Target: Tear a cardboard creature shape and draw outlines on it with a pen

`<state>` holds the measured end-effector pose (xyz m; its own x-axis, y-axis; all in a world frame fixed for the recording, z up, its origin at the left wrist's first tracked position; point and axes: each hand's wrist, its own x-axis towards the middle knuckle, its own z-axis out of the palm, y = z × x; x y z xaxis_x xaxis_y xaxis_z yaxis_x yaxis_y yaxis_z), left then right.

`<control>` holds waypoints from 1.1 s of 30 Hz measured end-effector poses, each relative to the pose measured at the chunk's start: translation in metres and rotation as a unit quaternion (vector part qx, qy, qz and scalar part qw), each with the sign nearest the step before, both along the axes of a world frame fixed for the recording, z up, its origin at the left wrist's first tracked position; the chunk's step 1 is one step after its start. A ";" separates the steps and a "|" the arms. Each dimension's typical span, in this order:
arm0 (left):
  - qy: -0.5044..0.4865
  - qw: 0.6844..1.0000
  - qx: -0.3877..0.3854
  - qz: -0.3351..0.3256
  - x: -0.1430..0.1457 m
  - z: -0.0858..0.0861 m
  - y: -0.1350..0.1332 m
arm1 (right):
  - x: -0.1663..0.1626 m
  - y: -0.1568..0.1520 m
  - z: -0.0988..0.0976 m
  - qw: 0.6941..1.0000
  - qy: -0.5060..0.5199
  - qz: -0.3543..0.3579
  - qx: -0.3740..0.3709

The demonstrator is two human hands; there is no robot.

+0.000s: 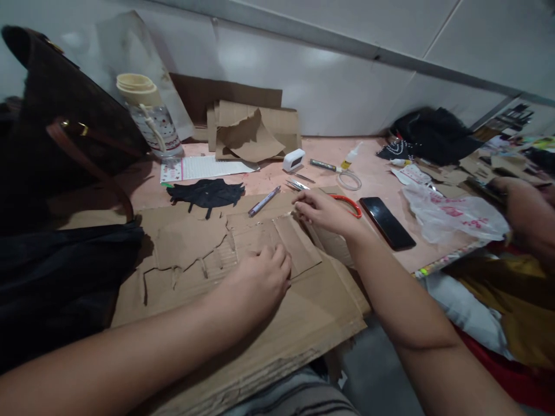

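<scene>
My left hand (264,271) rests on a brown cardboard piece (306,254), its fingers curled and pressed together against it; the fingertips are partly hidden. Just above the far edge of that piece is my right hand (321,211), thumb and fingers drawn together. Whatever may be between those fingertips is too small to make out. Red-handled scissors (353,203) lie behind the right hand, their blades partly showing beyond it. A pen (264,201) lies to the left of the right hand. Beneath is a larger cardboard sheet (321,312) with torn, cut lines.
A black cut-out (206,193) lies near a printed paper strip (212,167). Behind stand a bottle (151,118) and folded cardboard (260,130). To the right are a phone (387,223), a plastic bag (451,214) and another person's hand (529,208). A dark bag (65,115) stands left.
</scene>
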<state>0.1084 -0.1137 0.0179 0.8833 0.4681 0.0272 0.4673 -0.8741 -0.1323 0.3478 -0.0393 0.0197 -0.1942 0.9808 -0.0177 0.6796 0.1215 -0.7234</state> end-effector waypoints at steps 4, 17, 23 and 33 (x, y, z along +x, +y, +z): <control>-0.014 1.000 -0.004 0.001 0.001 0.002 0.004 | 0.007 0.001 -0.001 0.996 0.047 -0.024 -0.071; -0.044 0.998 0.031 -0.017 0.002 -0.007 0.000 | -0.012 -0.003 0.001 0.997 -0.037 0.028 -0.065; -0.176 0.981 0.081 0.025 -0.024 0.020 0.054 | -0.012 -0.009 0.008 0.995 0.090 0.042 -0.027; -0.204 0.967 0.099 -0.118 -0.023 0.007 0.039 | -0.021 -0.017 0.011 0.931 0.362 -0.041 0.004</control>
